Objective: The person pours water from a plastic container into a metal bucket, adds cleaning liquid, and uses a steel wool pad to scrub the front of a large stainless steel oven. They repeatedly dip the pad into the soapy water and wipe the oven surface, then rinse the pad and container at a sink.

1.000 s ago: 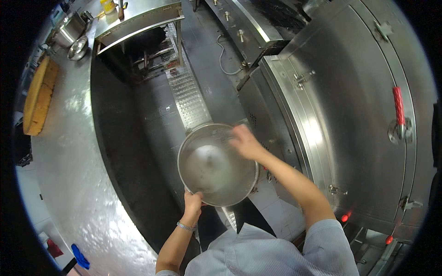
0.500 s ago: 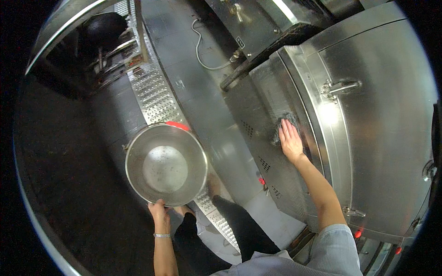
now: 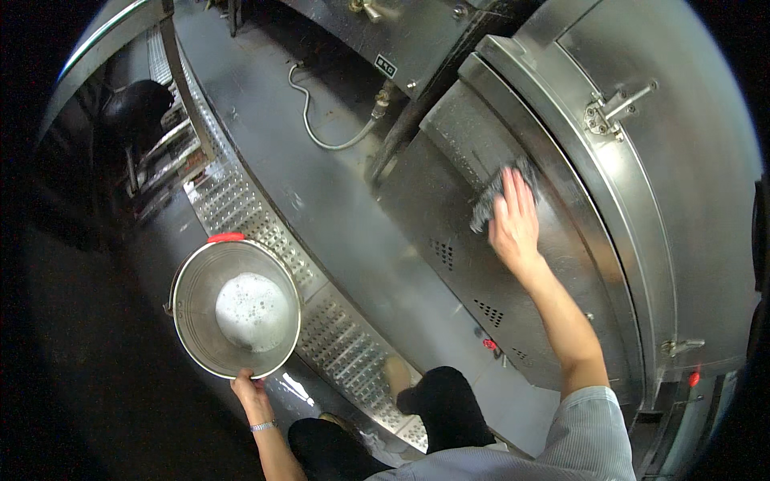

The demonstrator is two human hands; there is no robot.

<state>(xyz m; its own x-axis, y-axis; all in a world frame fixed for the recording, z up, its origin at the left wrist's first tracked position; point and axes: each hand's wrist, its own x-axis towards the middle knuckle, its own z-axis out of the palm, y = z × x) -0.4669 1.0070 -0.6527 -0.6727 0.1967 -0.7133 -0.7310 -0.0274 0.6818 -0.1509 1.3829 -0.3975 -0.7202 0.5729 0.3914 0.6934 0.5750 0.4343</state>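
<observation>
My left hand [image 3: 254,394] grips the near rim of a round metal bucket [image 3: 195,317], fingers closed over its edge. White, bubbly suds [image 3: 255,309] lie inside at the bottom. A red piece [image 3: 225,237] sits on the bucket's far rim. On the right, my right hand [image 3: 516,224] presses a crumpled dark grey scrubbing pad [image 3: 484,210] against the lower metal panel [image 3: 449,180] of a large steel appliance. Its fingers lie together over the pad and partly hide it. Wet streaks show on the panel around the pad.
The steel door [image 3: 714,216] above the panel carries a projecting latch handle [image 3: 618,110]. A perforated metal drain cover [image 3: 245,208] runs along the grey floor. A thin hose [image 3: 305,112] hangs from the unit at the back. A dark rack [image 3: 164,152] stands at left.
My right hand has shifted the pad slightly along the panel. The bucket in my left hand is now lower and further left in view, with suds visible inside. The view itself has shifted.
</observation>
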